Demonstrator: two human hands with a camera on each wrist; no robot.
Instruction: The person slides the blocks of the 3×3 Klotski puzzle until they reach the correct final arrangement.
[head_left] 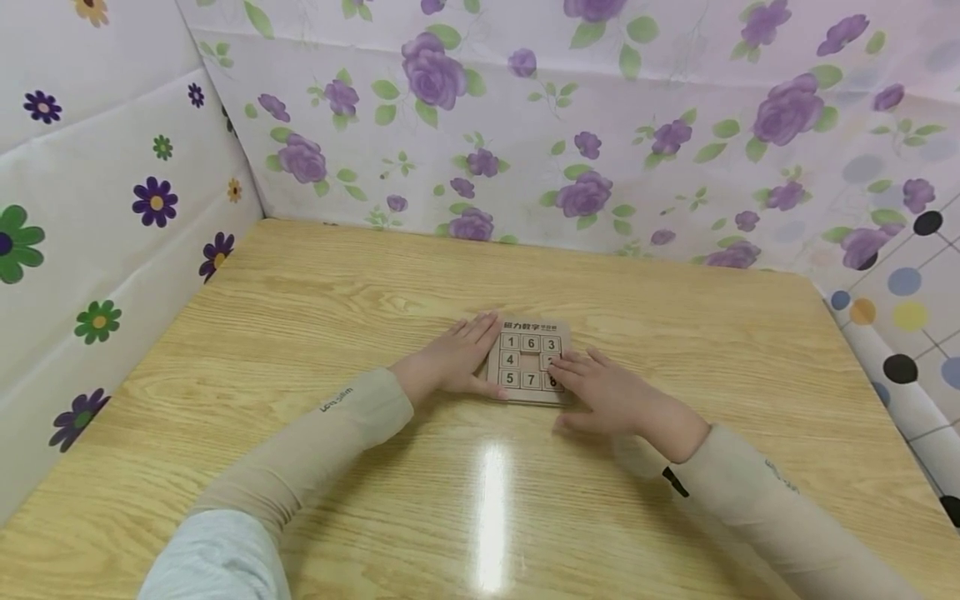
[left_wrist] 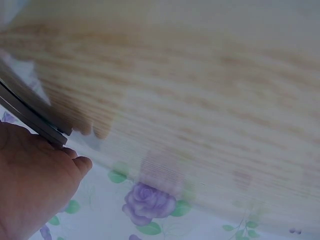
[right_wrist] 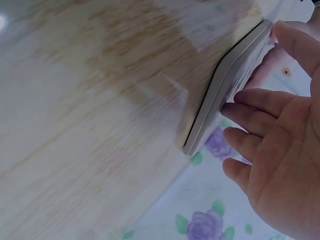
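A wooden number sliding puzzle (head_left: 531, 398) lies flat on the table, with dark print along its top edge. Its tiles read 1, 6, 3 across the top, 4 at middle left, and 5, 7, 8 along the bottom; the centre is a bare gap (head_left: 530, 362). Fingertips partly cover the middle-right tile. My left hand (head_left: 459, 357) rests along the puzzle's left side, fingers extended to the top corner and thumb at the lower-left corner. From the right, my right hand (head_left: 603, 398) touches the right-hand tiles with its extended fingertips, thumb apart below the frame.
The wood-grain table (head_left: 360, 292) extends around the puzzle on all sides. Behind it hangs a cloth with purple roses (head_left: 435, 71); flowered cloth (head_left: 97, 321) borders the left, and dotted cloth (head_left: 903, 283) the right. A bright light reflection crosses the front of the tabletop.
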